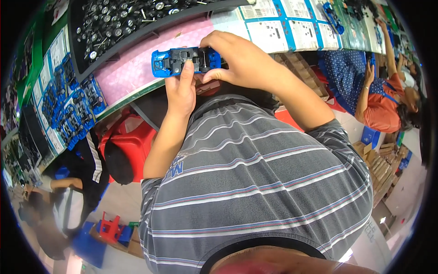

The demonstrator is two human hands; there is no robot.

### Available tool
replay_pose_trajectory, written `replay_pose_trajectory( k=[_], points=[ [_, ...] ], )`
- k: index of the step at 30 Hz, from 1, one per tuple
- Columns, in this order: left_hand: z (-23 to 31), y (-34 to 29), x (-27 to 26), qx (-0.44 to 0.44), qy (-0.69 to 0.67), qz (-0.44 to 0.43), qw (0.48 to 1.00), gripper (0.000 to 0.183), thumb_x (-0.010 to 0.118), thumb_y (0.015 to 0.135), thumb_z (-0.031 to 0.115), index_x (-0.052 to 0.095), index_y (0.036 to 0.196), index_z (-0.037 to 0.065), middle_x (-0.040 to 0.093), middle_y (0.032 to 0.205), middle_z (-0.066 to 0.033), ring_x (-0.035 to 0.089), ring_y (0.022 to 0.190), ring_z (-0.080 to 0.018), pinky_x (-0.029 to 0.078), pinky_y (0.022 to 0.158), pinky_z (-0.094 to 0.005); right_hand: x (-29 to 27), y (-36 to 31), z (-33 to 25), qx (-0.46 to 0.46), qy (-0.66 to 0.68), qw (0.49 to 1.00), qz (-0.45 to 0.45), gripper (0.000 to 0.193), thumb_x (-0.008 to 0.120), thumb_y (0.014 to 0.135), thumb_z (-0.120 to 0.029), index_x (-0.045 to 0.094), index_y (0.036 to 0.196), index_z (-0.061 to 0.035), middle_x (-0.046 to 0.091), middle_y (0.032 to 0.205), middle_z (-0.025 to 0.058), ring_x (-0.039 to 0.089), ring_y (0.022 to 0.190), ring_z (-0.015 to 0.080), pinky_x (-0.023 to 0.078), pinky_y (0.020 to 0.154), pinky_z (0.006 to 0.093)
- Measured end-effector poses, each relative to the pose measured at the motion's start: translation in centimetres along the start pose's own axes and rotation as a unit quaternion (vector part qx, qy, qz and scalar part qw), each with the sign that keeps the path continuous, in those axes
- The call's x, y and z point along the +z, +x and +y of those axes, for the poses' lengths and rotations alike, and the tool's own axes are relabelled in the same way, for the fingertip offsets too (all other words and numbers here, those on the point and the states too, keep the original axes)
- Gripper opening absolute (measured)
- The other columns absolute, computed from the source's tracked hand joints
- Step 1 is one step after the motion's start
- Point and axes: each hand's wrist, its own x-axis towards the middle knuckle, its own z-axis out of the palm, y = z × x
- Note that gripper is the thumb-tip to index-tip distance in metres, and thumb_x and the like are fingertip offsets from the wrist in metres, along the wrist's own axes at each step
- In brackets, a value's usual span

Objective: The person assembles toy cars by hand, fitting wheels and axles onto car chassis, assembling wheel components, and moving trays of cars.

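A blue toy car (175, 61) is upside down between my hands, its black and grey underside facing up. My left hand (182, 89) grips it from the near side, with the thumb laid across the underside. At the car's right end my right hand (230, 57) closes around it, with fingers at the far side and thumb at the near side, next to a metal axle (205, 59). No wheels show at either end, though my fingers cover part of the right end. The car is held over the near edge of the pink-covered bench (132, 75).
Beyond the car, a black tray (150, 27) holds many small wheels and axles. Several blue toy cars (75, 105) are grouped at the left, and another blue car (333, 18) lies far right on printed sheets. Co-workers sit on both sides. A red stool (130, 141) stands below the bench.
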Motion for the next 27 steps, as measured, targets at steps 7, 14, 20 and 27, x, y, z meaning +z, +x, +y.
replay_pose_trajectory(
  k=[7, 14, 20, 27],
  points=[
    [0.6, -0.6, -1.8, 0.004, 0.011, -0.054, 0.998, 0.030, 0.051, 0.105, 0.025, 0.051, 0.125, 0.003, 0.067, 0.103, -0.0126, 0.065, 0.082, -0.0200, 0.051, 0.065, -0.0297, -5.7, 10.0, 5.3, 0.064, -0.127, 0.989, 0.037, 0.028, 0.076, 0.082, -0.021, 0.066, 0.097, 0.0004, 0.065, 0.096, 0.0196, 0.065, 0.092, 0.0375, 0.053, 0.079, 0.0437],
    [0.9, -1.7, -2.2, 0.004, 0.013, -0.014, 1.000, 0.032, 0.051, 0.106, 0.025, 0.049, 0.129, 0.004, 0.066, 0.104, -0.0123, 0.065, 0.082, -0.0197, 0.051, 0.065, -0.0297, -2.7, 13.6, 10.6, 0.082, -0.206, 0.972, -0.075, 0.031, 0.074, 0.079, -0.019, 0.068, 0.105, -0.0023, 0.070, 0.087, 0.0224, 0.068, 0.088, 0.0412, 0.055, 0.079, 0.0461],
    [1.0, -1.6, -2.5, 0.004, 0.018, -0.035, 0.999, 0.035, 0.051, 0.106, 0.025, 0.048, 0.133, 0.003, 0.066, 0.106, -0.0120, 0.066, 0.082, -0.0199, 0.050, 0.065, -0.0294, -3.5, 12.2, 9.5, 0.135, -0.103, 0.972, 0.162, 0.013, 0.067, 0.083, -0.003, 0.069, 0.095, -0.0001, 0.069, 0.084, 0.0213, 0.067, 0.080, 0.0377, 0.053, 0.072, 0.0431],
    [1.3, -0.9, -2.5, 0.018, 0.033, -0.037, 0.999, 0.028, 0.064, 0.099, 0.018, 0.056, 0.121, 0.003, 0.068, 0.101, -0.0081, 0.066, 0.080, -0.0153, 0.052, 0.064, -0.0259, -3.2, 7.6, 0.1, 0.115, 0.171, 0.978, 0.039, 0.029, 0.073, 0.085, -0.010, 0.068, 0.112, -0.0002, 0.067, 0.104, 0.0167, 0.067, 0.084, 0.0344, 0.054, 0.074, 0.0385]
  ],
)
